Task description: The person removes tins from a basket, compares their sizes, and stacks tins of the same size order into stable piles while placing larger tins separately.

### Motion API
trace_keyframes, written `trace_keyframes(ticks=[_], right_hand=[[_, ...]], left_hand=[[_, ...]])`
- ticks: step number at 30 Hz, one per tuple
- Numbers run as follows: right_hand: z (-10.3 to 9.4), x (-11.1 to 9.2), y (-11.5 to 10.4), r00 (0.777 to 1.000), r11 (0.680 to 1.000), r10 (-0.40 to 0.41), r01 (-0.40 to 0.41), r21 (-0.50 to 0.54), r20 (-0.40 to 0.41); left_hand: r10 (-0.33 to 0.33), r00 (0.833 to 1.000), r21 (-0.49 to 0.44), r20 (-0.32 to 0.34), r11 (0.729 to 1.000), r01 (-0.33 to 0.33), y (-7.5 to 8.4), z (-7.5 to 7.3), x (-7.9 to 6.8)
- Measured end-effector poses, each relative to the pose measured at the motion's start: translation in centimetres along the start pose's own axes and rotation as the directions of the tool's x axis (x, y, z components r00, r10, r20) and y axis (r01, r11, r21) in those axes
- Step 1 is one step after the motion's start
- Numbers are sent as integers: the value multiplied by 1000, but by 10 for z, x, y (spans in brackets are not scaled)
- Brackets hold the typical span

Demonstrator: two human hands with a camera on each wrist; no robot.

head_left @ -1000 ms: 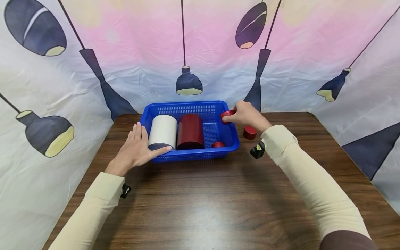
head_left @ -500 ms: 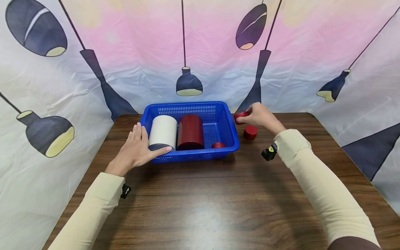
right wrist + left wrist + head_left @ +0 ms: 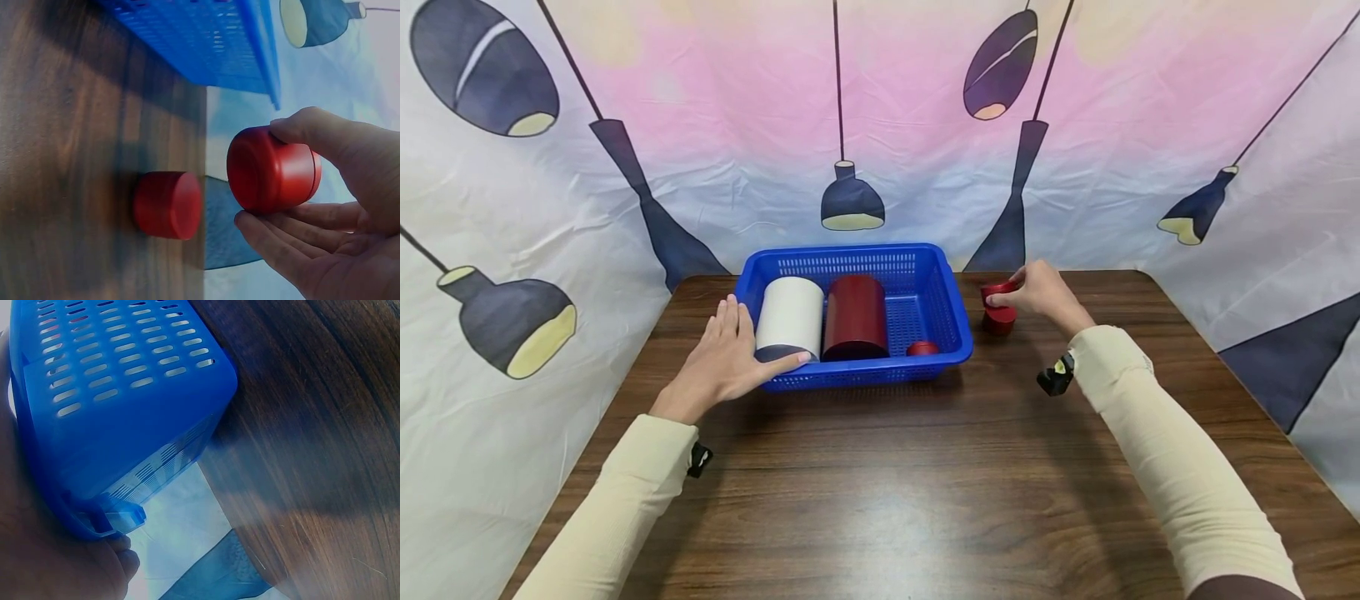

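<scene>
My right hand (image 3: 1043, 293) pinches a small round red tin (image 3: 275, 172) between thumb and fingers, off the table and to the right of the basket. A second red tin (image 3: 169, 205) stands on the table, close below the held one. Fingers straight, my left hand (image 3: 718, 357) rests on the left side of the blue plastic basket (image 3: 957, 321), its thumb along the front rim. Inside the basket lie a large white cylinder (image 3: 792, 315), a large dark red cylinder (image 3: 857, 315) and a small red tin (image 3: 922, 347) at the front right corner.
The basket stands near the back of the brown wooden table (image 3: 880, 475). Behind and beside the table hangs a cloth (image 3: 715, 192) printed with lamps. A small black device (image 3: 1056, 375) is at the right wrist, another black device (image 3: 698, 458) at the left.
My right hand has carried the red tin rightward from over the basket's right end, past the rim, then lower to just above the tin on the table. My left hand has stayed put.
</scene>
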State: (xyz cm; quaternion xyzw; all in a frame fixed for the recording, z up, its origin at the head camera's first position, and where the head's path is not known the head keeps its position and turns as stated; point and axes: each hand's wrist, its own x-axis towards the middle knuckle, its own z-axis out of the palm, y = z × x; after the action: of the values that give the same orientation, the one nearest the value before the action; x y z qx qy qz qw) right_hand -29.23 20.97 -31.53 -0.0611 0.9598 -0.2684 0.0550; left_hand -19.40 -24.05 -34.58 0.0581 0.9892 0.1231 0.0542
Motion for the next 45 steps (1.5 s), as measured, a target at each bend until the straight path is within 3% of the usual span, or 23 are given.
trace_keyframes(ticks=[6, 21, 36, 45], right_hand=[[11, 3, 15, 998, 998, 54, -53, 35, -19], [34, 4, 33, 993, 991, 74, -62, 123, -97], [38, 7, 39, 989, 987, 101, -85, 139, -111], [30, 3, 34, 992, 985, 111, -100, 143, -67]], left_hand=[[-6, 1000, 2, 6, 1000, 6, 0, 1, 0], [-4, 1000, 0, 0, 1000, 4, 0, -1, 0], [-8, 1000, 1, 1, 1000, 8, 0, -1, 0], [-10, 1000, -3, 1, 1000, 10, 0, 0, -1]])
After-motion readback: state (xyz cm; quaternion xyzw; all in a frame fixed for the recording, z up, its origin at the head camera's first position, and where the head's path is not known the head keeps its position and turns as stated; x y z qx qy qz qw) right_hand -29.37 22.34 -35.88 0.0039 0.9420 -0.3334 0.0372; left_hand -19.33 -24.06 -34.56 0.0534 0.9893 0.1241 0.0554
